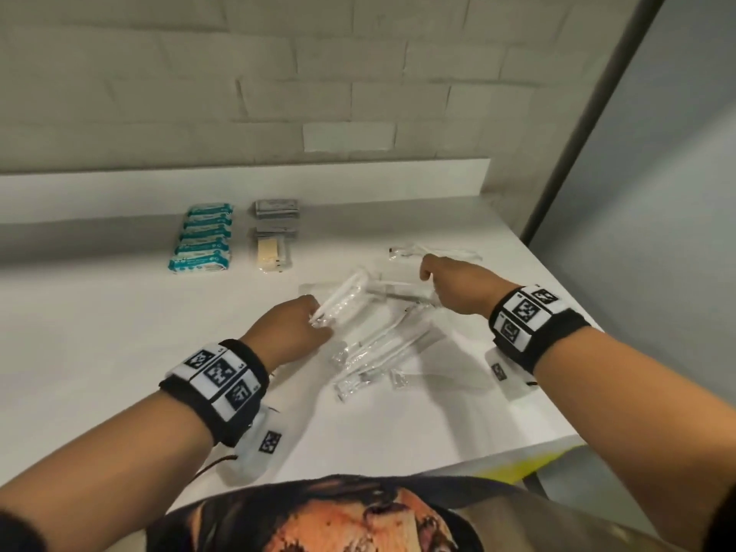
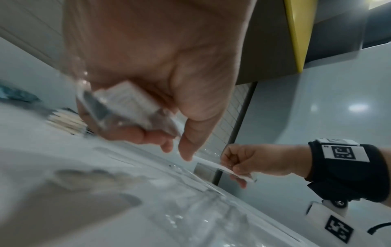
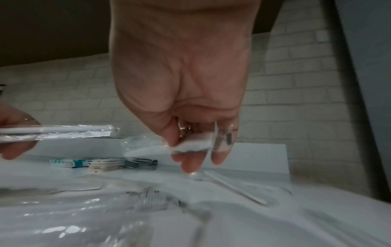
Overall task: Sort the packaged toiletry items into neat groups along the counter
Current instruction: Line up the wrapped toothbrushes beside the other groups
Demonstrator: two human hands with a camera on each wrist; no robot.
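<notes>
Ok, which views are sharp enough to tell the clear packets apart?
Head view: mostly sharp, though the clear packets wash out against the white counter. Left wrist view: smeared foreground, left hand soft. Right wrist view: motion blur low down, glare spots on the wrap, right hand soft.

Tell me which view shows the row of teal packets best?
The head view: the teal packets lie there sharp, overlapping in one row near the wall. The right wrist view shows them low, edge-on and far; the left wrist view shows only a teal blur at its left edge.
</notes>
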